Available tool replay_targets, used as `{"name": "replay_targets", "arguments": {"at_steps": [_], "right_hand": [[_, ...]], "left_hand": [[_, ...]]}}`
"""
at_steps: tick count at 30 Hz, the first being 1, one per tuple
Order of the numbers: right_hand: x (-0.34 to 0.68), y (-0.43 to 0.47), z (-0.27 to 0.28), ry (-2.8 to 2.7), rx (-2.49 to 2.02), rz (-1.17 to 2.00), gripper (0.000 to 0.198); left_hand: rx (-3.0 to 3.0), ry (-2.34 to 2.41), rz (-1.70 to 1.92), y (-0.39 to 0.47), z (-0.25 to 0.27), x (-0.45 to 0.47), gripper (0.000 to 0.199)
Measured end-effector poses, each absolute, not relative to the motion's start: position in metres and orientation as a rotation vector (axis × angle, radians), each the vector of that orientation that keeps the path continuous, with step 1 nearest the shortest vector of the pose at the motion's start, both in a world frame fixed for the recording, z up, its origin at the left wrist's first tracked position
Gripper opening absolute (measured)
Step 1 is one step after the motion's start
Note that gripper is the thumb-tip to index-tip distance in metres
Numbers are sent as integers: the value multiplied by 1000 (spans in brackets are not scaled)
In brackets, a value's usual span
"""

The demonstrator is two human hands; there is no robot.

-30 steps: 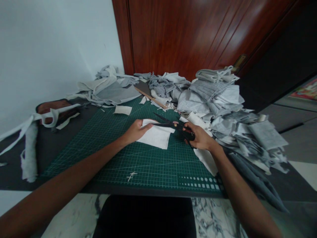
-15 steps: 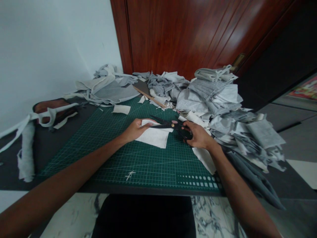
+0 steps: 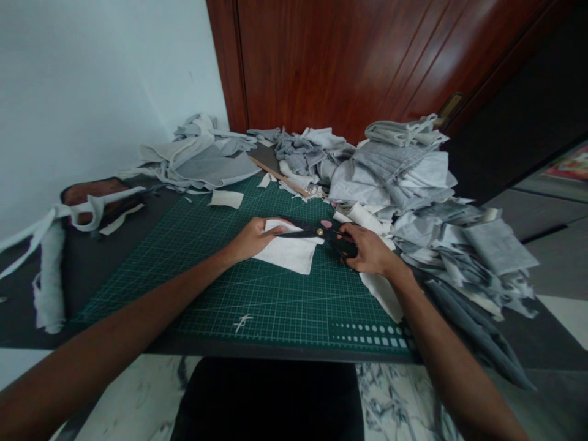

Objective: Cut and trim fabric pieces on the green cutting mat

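My left hand (image 3: 253,239) pinches the left end of a white piece of fabric (image 3: 290,255) just over the cutting mat (image 3: 202,288). In my right hand (image 3: 370,250) are black scissors (image 3: 320,233), my fingers closed around the handles. Their blades point left across the upper part of the fabric, the tips close to my left thumb. The blades are parted, with a narrow edge of the cloth between them. A pale strip of fabric (image 3: 382,295) lies on the mat under my right wrist.
Heaped grey and white fabric scraps (image 3: 395,177) cover the table's right and back. More grey cloth (image 3: 206,162) lies back left, near a wooden stick (image 3: 280,176). A small fabric rectangle (image 3: 226,199) and thread bits (image 3: 242,321) rest on the mat. A rolled cloth (image 3: 49,275) sits far left.
The scissor blades appear slightly more closed across the fabric. Both hands keep their hold in nearly the same place; the camera view has shifted a little.
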State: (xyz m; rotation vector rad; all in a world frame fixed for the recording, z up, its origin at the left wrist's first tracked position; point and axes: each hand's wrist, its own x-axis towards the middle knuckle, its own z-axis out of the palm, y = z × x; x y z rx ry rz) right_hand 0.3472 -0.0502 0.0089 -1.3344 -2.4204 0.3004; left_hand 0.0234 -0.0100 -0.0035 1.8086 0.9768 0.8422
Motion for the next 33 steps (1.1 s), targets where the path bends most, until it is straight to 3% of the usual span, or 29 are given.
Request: {"name": "replay_targets", "arguments": {"at_steps": [15, 23, 33], "right_hand": [[345, -52, 10, -2424, -1379, 273, 46], [343, -52, 10, -2432, -1356, 226, 44], [339, -54, 11, -2448, -1369, 215, 45]], "left_hand": [[1846, 953, 862, -10, -2, 23, 36], [1804, 951, 852, -7, -9, 22, 44], [1869, 923, 880, -4, -13, 21, 39]]}}
